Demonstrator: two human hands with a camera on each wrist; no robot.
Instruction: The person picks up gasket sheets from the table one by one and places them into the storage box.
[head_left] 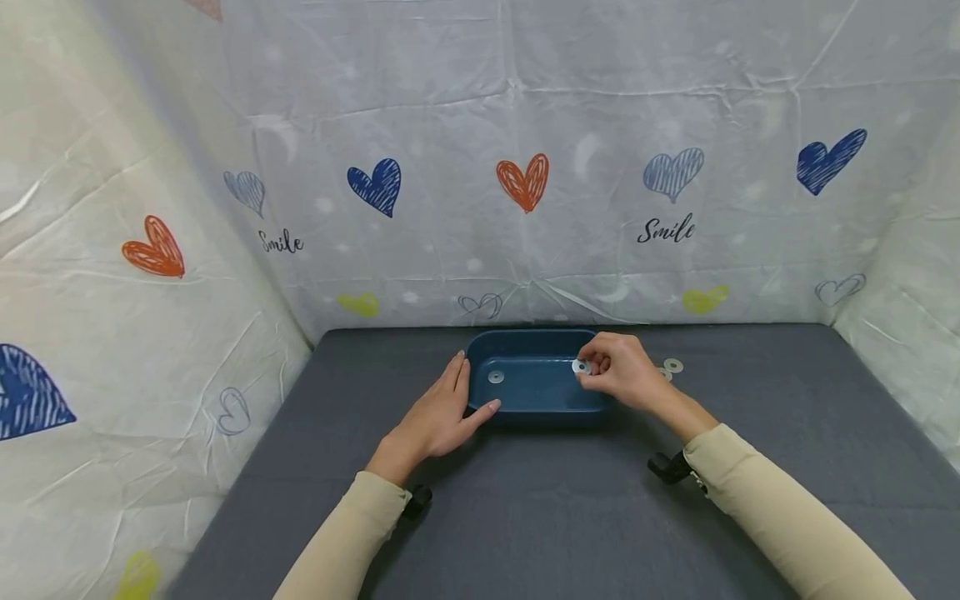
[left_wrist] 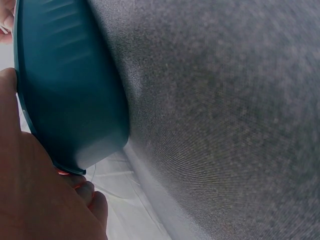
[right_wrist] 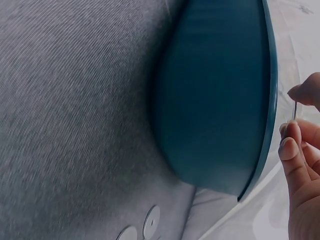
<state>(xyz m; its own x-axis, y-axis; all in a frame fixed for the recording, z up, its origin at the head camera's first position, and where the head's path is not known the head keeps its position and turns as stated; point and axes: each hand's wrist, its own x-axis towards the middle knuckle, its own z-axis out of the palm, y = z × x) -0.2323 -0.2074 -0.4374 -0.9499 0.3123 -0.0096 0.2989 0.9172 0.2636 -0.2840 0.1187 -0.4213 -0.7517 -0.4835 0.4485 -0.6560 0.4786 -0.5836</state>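
Head view: left hand rests flat against the near-left corner of the blue tray, fingers straight, steadying it. Right hand pinches a washer just above the tray's right end, so this looks like the drop-in step; next comes a clean release. One washer in the tray already; spare washers wait right of it. Nothing blocks the way.

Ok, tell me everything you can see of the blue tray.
The blue tray is a dark teal, shallow oblong dish with rounded corners and a thin rim, seemingly plastic. It sits upright on the grey table near the back wall. One washer lies flat inside. The left hand rests against its left end, thumb on the front corner. The right hand holds a second washer over its right side.
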